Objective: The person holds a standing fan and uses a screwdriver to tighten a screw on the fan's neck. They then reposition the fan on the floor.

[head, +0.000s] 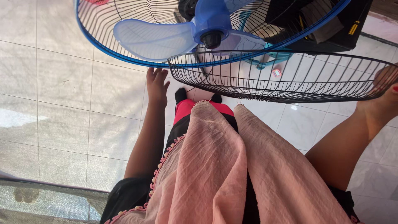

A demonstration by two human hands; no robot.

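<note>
Open passage: bare tiled floor (pixel 62 103) to the left of the left hand (pixel 156 85), with a mesh screen (pixel 49 203) closing the lower-left corner. Obstructions ahead: blue fan guard (pixel 95 37) with pale blue blades (pixel 153 39) overhead, and a loose black wire grille (pixel 290 81) in the right hand's (pixel 383 99) grip, spanning the middle and right. Below centre, a pink scarf (pixel 215 166) covers the lap; a black box (pixel 331 25) blocks the upper right.

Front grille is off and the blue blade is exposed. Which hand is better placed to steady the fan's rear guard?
Left, probably. The left hand sits open right under the blue rim of the rear guard, holding nothing. The right hand is gripping the edge of the loose black front grille, so it is occupied.
</note>
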